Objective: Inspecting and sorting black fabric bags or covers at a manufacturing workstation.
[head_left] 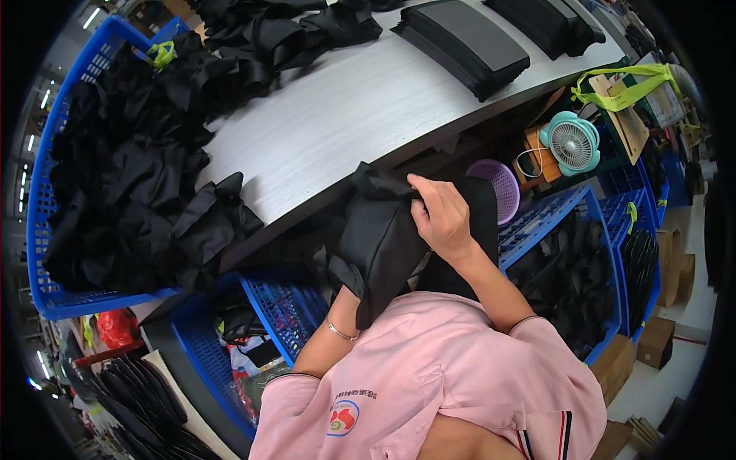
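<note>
In the head view, two bare hands work at one black fabric piece (383, 238), which is held above the lap, in front of the near edge of one pale table (322, 138). The right hand (445, 215) has its thumb and fingers closed on the piece's upper right edge. The left hand is hidden by the cloth, so I cannot tell whether it is open or gripping; one bracelet (341, 331) shows on that wrist. On the table's far side are two stacks of flat black pieces, a nearer stack (468, 50) and a farther stack (546, 27). At the left, one large blue basket (46, 297) holds a heap of black cloth (130, 184), its pieces too tangled to count, with one lime-green tie (162, 54) at its far side. To the right, beyond the hands, are one purple basket (502, 188) and one turquoise fan (573, 144). One red bag (119, 330) is at the lower left
</note>
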The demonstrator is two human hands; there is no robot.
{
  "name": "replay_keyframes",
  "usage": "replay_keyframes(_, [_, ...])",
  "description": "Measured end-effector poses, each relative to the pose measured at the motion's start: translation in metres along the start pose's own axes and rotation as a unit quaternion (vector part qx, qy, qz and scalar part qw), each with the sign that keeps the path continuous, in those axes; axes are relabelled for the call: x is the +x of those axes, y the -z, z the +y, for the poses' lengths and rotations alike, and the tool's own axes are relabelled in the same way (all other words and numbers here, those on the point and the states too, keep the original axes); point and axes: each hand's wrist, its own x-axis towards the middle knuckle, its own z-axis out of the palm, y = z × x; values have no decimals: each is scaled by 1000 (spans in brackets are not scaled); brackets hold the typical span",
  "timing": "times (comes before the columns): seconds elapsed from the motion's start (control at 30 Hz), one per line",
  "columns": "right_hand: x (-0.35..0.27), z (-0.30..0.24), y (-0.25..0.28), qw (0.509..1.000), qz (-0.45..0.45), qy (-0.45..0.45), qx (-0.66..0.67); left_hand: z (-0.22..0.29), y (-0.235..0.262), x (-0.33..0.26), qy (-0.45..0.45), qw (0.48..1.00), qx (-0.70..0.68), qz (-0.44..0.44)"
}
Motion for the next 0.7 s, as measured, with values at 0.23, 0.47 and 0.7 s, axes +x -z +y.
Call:
replay_keyframes(0.23, [-2,6,23,588,-150,-539,584,-75,-75,-12,-54,915,-324,234])
replay_keyframes(0.47, [-21,-20,11,950,-64,-249,178,-76,-88,-5,-56,891,-365,264])
replay_keyframes(0.7, [-13,-23,18,986,-117,-94,74,-70,-98,3,-46,857,-438,268])
